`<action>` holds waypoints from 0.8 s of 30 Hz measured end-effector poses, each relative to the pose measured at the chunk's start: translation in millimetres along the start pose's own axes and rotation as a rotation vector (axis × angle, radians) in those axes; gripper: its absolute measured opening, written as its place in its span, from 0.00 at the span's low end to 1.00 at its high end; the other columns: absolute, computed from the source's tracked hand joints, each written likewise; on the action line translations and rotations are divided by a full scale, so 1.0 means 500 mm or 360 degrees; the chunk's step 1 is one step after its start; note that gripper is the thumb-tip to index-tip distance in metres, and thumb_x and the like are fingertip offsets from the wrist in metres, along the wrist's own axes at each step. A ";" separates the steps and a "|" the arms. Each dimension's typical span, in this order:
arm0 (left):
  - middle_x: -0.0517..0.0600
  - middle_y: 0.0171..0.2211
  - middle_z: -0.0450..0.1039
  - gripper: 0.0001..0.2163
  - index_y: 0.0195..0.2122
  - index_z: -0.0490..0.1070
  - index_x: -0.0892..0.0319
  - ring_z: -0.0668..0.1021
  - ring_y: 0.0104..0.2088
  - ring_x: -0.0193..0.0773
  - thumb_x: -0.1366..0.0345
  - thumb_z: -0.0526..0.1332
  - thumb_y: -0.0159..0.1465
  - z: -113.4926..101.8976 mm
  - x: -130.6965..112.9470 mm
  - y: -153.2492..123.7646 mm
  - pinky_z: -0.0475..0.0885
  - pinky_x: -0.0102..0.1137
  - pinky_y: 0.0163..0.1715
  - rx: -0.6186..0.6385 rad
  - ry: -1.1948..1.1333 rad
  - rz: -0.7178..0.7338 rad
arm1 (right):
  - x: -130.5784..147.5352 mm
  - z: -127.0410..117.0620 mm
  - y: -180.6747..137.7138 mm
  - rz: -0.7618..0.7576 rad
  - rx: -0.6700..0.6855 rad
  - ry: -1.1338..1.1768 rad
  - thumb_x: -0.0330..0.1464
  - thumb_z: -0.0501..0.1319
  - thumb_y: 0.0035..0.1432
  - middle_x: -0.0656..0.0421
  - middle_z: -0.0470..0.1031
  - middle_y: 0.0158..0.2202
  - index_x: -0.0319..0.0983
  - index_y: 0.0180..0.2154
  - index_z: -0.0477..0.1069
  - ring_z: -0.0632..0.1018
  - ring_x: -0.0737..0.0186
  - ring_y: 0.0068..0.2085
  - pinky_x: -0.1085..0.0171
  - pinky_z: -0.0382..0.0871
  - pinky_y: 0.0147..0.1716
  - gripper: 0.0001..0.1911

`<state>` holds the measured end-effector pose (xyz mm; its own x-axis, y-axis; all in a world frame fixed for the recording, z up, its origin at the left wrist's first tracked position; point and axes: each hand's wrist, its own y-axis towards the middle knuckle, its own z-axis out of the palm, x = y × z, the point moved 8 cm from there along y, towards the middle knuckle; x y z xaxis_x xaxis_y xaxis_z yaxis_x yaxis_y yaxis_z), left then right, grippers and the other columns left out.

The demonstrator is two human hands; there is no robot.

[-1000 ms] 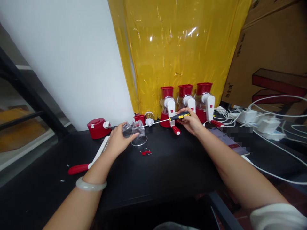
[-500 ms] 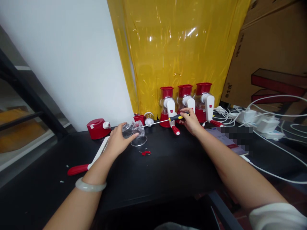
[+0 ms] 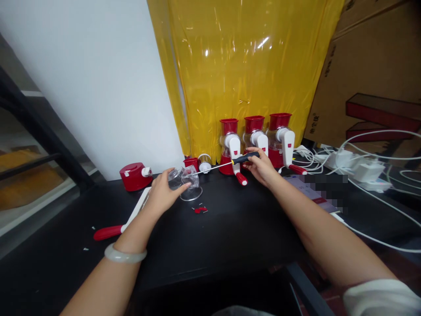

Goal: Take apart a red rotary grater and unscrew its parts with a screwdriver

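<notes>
My left hand [image 3: 162,193] is wrapped round a clear plastic housing [image 3: 187,180] that lies tilted on the black table [image 3: 230,228]. My right hand [image 3: 261,166] grips the black and yellow handle of a screwdriver [image 3: 230,163]. Its long shaft runs left and the tip reaches into the clear housing. A small red part [image 3: 200,210] and tiny pale bits lie on the table just in front of the housing.
Three assembled red and white crank grinders [image 3: 255,138] stand in a row before a yellow sheet [image 3: 243,66]. A red base [image 3: 133,175], a white crank with a red grip [image 3: 113,228], a metal drum [image 3: 204,163], cables and chargers [image 3: 358,169] lie around. Cardboard boxes [image 3: 371,74] stand at right.
My right hand has shifted its fingers a little on the screwdriver handle. The left hand and the housing have stayed put.
</notes>
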<state>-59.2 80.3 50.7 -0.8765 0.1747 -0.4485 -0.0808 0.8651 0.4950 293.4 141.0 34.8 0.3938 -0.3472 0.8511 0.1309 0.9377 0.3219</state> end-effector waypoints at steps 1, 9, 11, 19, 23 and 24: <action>0.62 0.56 0.73 0.38 0.62 0.64 0.58 0.74 0.58 0.56 0.41 0.67 0.55 0.000 0.000 0.000 0.69 0.47 0.56 -0.0001 -0.0002 -0.0001 | -0.001 -0.001 0.000 0.0012 0.0006 0.0003 0.30 0.63 0.39 0.65 0.73 0.32 0.45 0.40 0.66 0.75 0.65 0.33 0.65 0.70 0.32 0.21; 0.61 0.55 0.73 0.38 0.61 0.65 0.58 0.74 0.57 0.56 0.42 0.68 0.54 -0.001 -0.005 -0.001 0.69 0.48 0.55 -0.0010 -0.0036 0.0015 | -0.008 -0.024 0.010 0.0028 -0.0105 -0.0061 0.40 0.65 0.46 0.61 0.76 0.32 0.43 0.41 0.71 0.77 0.61 0.30 0.62 0.71 0.27 0.18; 0.62 0.55 0.73 0.38 0.61 0.65 0.59 0.74 0.57 0.56 0.42 0.68 0.54 -0.002 -0.006 -0.002 0.69 0.48 0.56 -0.0012 -0.0035 0.0022 | -0.005 -0.032 0.013 -0.0020 -0.0161 -0.0283 0.48 0.63 0.51 0.61 0.74 0.27 0.42 0.39 0.72 0.74 0.63 0.24 0.62 0.68 0.23 0.19; 0.62 0.55 0.73 0.38 0.61 0.65 0.59 0.74 0.57 0.57 0.41 0.67 0.54 0.001 -0.002 -0.001 0.69 0.48 0.56 -0.0005 -0.0023 0.0028 | 0.005 -0.034 0.010 -0.0091 -0.0189 -0.0430 0.41 0.65 0.50 0.62 0.71 0.24 0.40 0.32 0.75 0.67 0.68 0.22 0.66 0.59 0.20 0.12; 0.62 0.55 0.73 0.39 0.61 0.65 0.59 0.74 0.57 0.57 0.41 0.67 0.54 0.001 -0.001 0.000 0.69 0.49 0.56 -0.0003 -0.0022 0.0031 | 0.004 -0.018 0.004 0.0016 -0.0129 -0.0156 0.34 0.61 0.42 0.61 0.73 0.28 0.40 0.34 0.76 0.72 0.65 0.28 0.66 0.65 0.25 0.13; 0.62 0.55 0.73 0.39 0.61 0.65 0.59 0.74 0.57 0.57 0.41 0.67 0.54 0.001 -0.001 0.000 0.69 0.49 0.55 -0.0003 -0.0022 0.0033 | 0.006 -0.015 0.002 0.0020 -0.0107 -0.0110 0.33 0.61 0.41 0.61 0.72 0.28 0.40 0.34 0.76 0.72 0.65 0.28 0.66 0.66 0.25 0.14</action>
<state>-58.5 80.4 50.4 -0.8713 0.1992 -0.4485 -0.0636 0.8604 0.5056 301.3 141.0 34.7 0.3325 -0.3332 0.8823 0.1879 0.9401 0.2843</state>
